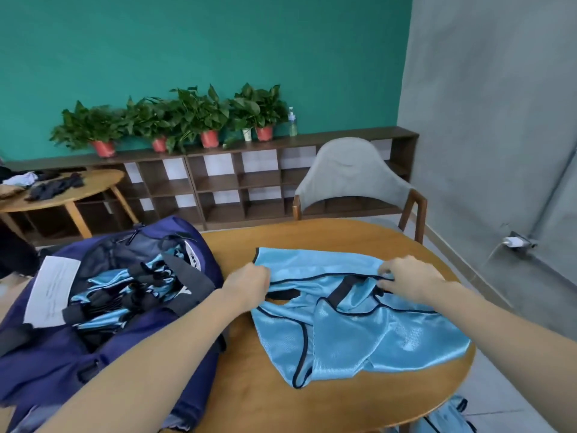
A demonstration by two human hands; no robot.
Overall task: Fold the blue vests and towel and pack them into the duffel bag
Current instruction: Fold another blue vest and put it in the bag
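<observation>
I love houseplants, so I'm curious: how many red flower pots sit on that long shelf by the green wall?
4, in a row on the low shelf: far-left pot, second pot, third pot, rightmost pot. A small white cup stands between the last two. Leaves may hide others.

Duffel bag (103, 348) cut off by left and bottom edges. Print on the white sheet (51, 292) on the bag too small to be read. Fingertips of left hand (249, 284) hidden in the vest (359, 310) fabric. Light blue items (446, 417) below the desk (312, 398) cut off at bottom edge; kind cannot be told. Bottle (292, 121) label blurred.
</observation>
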